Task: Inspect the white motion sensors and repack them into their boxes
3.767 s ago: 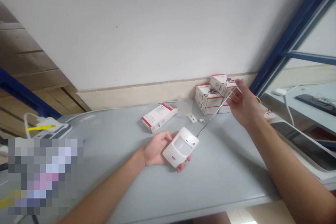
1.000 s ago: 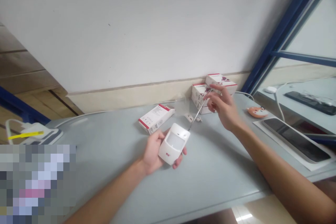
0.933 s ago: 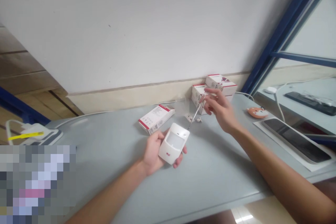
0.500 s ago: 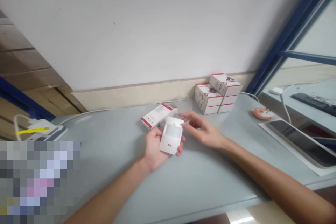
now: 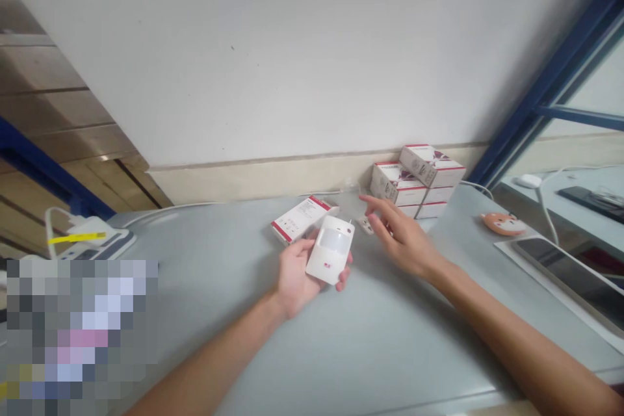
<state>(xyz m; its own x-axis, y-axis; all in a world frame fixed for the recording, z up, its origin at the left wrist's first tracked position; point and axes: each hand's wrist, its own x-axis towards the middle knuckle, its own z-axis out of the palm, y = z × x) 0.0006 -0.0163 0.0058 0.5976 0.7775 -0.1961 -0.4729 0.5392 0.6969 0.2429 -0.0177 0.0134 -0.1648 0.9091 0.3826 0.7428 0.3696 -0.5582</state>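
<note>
My left hand [image 5: 298, 273] is shut on a white PIR motion sensor [image 5: 332, 249], which rests upright across the palm with its lens facing me. My right hand [image 5: 402, 242] hangs over the grey table [image 5: 390, 344] with its fingers apart and holds nothing visible. Its index fingertip points towards a small white plastic part [image 5: 366, 226] lying on the table, close to but apparently not touching it. A white and red box [image 5: 302, 218] lies just behind the sensor, partly hidden by it.
A stack of white and red boxes [image 5: 414, 182] stands against the wall. To the right lie a fox-shaped orange computer mouse [image 5: 504, 224] and a dark tablet [image 5: 568, 270] on a white sheet. A white charger with a yellow tag [image 5: 82, 240] sits at left. A cable runs along the wall.
The thin metal rod once running from the sensor to my right hand no longer shows. My right hand has opened and dropped lower, nearer the small white part. The view has shifted slightly.
</note>
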